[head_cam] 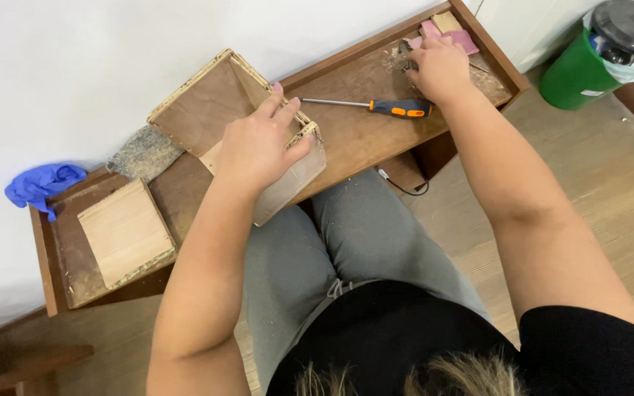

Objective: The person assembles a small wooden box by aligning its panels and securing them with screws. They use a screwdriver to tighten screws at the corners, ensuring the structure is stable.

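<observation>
Box: an open, square plywood box with pale edging [221, 110] stands tipped on its side near the middle of the brown wooden bench [354, 136], its hollow facing up and toward the wall.
Left hand: the left hand [254, 147] clasps the box's near upper corner, fingers curled over the rim, apparently to steady it.
Right hand: the right hand [438, 66] rests at the bench's far right end, fingertips bent down onto small metal bits and sawdust; whether it pinches anything I cannot tell.
Screwdriver: an orange-and-black-handled screwdriver [376, 107] lies flat between the hands, shaft toward the box.
Left end: a flat pale wood square panel [126, 231]; a grey rough pad [144, 152]; a crumpled blue glove [42, 183].
Right corner: pink sanding blocks [449, 33].
</observation>
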